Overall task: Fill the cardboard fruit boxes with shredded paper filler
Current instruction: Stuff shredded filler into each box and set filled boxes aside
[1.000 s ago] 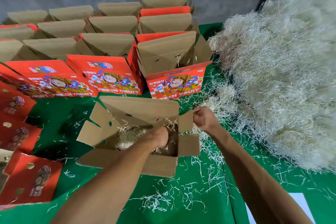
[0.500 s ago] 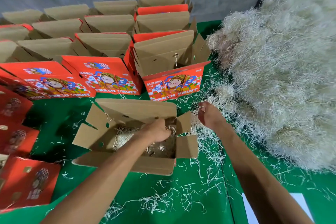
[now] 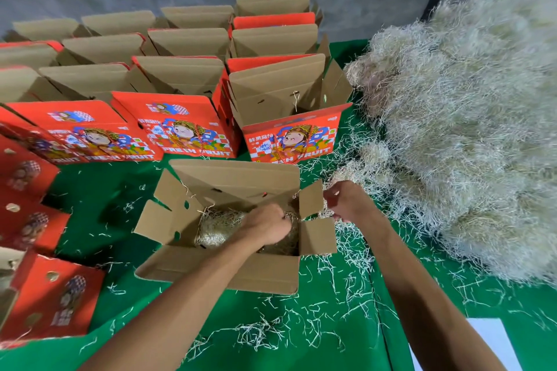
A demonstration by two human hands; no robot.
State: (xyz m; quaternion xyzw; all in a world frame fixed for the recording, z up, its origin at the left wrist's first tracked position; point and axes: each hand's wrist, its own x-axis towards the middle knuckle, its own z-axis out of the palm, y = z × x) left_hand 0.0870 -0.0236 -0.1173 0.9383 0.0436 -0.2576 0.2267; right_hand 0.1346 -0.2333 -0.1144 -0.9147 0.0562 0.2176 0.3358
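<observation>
Shredded paper filler (image 3: 470, 117) is sitting in a big heap along the table's right edge, just beside the right hand (image 3: 346, 200), so that's the nearer one for grabbing more. Right hand is looking curled by the side flap, can't tell if it's holding anything. Left hand (image 3: 265, 226) is curled down in the open box (image 3: 217, 274), seemingly gripping filler already inside. Green cloth (image 3: 99, 220) is covering the table, red boxes (image 3: 187, 126) lining the far side, grey wall behind.

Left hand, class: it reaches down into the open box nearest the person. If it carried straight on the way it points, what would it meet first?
The left hand points down into the open box. It would most likely meet the shredded paper filler already lying inside, then the box's bottom. Depth is hard to judge; it may already touch the filler.
</observation>
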